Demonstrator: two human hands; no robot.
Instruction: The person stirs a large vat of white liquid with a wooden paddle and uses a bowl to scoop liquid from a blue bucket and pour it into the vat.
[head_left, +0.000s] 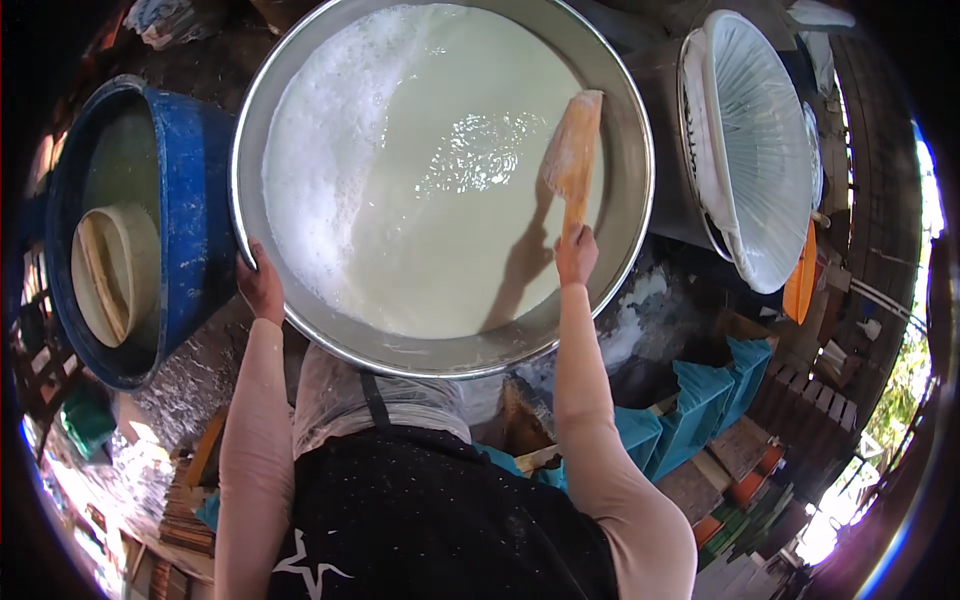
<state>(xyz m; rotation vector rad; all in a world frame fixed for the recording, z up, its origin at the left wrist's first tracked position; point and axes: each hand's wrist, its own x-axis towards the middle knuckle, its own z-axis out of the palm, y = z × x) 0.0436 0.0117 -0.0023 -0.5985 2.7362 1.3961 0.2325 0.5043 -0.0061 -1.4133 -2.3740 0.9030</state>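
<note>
Two hands working the big metal basin. We're closing our right hand around the handle of a wooden paddle, its blade dipping into the milky white liquid near the basin's right wall. Our left hand is gripping the basin's lower-left rim, fingers curled over it. Foam is covering the liquid's left side. Left of the basin: blue barrel. Right of it: white-lined container.
</note>
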